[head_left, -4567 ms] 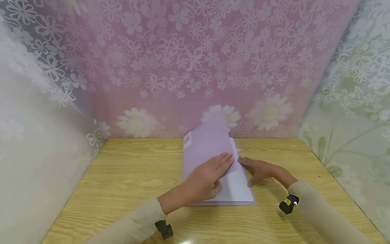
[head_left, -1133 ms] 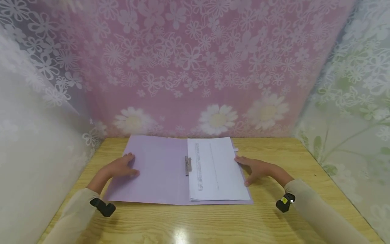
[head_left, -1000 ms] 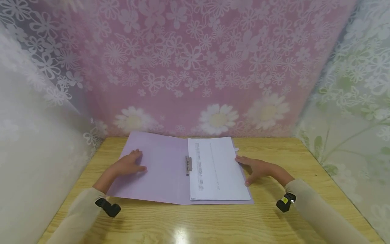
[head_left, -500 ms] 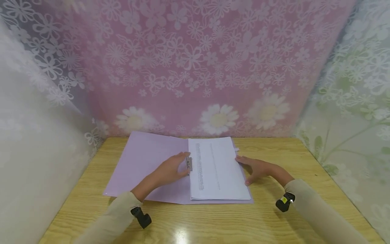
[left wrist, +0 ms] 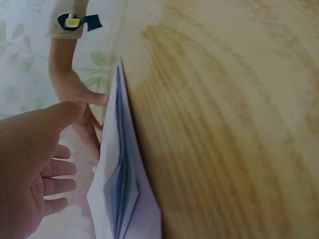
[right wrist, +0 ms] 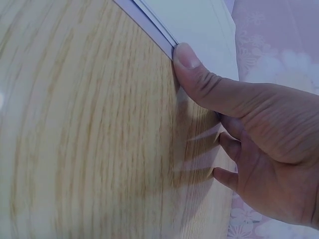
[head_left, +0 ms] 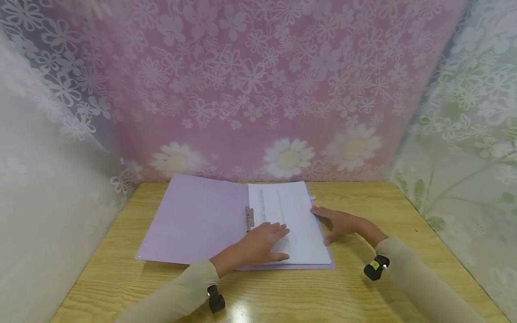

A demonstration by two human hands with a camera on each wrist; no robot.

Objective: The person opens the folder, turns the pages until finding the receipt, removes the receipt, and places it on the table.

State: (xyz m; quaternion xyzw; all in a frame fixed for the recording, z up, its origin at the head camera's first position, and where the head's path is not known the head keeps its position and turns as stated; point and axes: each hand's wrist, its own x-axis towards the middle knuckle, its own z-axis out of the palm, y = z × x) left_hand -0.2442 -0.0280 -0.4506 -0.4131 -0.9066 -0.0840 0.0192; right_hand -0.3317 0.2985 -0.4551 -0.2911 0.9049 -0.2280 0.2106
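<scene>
Lilac rectangular plastic-looking folder [head_left: 195, 217]: I judge light, bendy; lift left edge [head_left: 157, 216] | left hand [head_left: 258, 243]: spread, holding nothing | right hand [head_left: 340, 223]: spread, touching folder

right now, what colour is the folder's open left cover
The cover is pale purple; it shows best in the head view.

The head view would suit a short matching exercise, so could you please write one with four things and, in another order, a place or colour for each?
Things:
1. Clip
2. Left hand
3. Folder
4. Right hand

Places or colours:
A. Light purple
B. By the right edge of the papers
C. Along the left edge of the papers
D. Over the papers

Pairs: 1-C, 2-D, 3-A, 4-B
</scene>
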